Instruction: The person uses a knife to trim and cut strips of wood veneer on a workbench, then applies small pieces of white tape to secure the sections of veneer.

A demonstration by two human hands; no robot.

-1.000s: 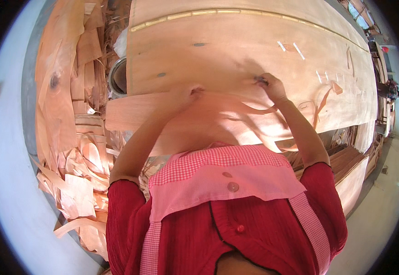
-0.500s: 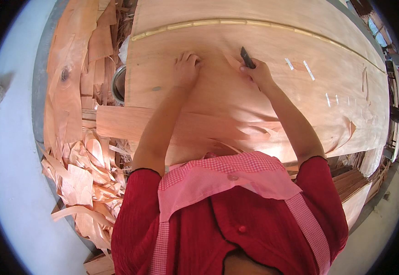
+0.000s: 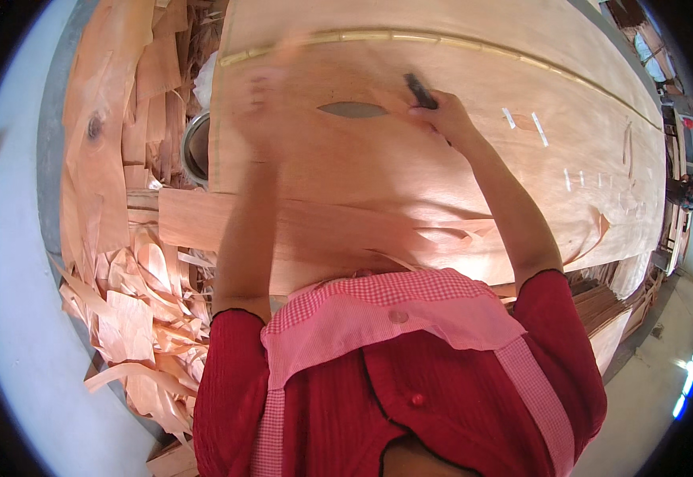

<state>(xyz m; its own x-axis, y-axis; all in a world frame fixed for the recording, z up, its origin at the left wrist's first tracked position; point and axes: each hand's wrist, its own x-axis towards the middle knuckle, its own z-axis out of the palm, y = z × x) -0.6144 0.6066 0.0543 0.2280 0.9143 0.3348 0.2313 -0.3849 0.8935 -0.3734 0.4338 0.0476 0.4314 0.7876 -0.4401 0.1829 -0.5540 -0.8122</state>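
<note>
A large sheet of thin wood veneer (image 3: 346,167) lies in front of me. In its upper left part is a pointed oval opening (image 3: 353,110), showing grey beneath. My right hand (image 3: 446,119) is closed around a black knife (image 3: 420,91), just right of that opening; motion blurs the tool a little. My left hand (image 3: 263,99) is over the sheet, left of the opening, so smeared by motion that its fingers cannot be made out. A pale blurred streak (image 3: 289,52) shows just above it; I cannot tell what it is.
A jointed bamboo-like strip (image 3: 442,40) runs across the sheet's far part. White tape pieces (image 3: 539,129) stick to its right side. At the left edge is a round metal-rimmed container (image 3: 196,149). Torn veneer scraps (image 3: 135,318) pile up on the left.
My left hand has moved left from where it rested on the sheet. The oval opening now shows between my hands. My right hand, still holding the knife, has barely shifted.
</note>
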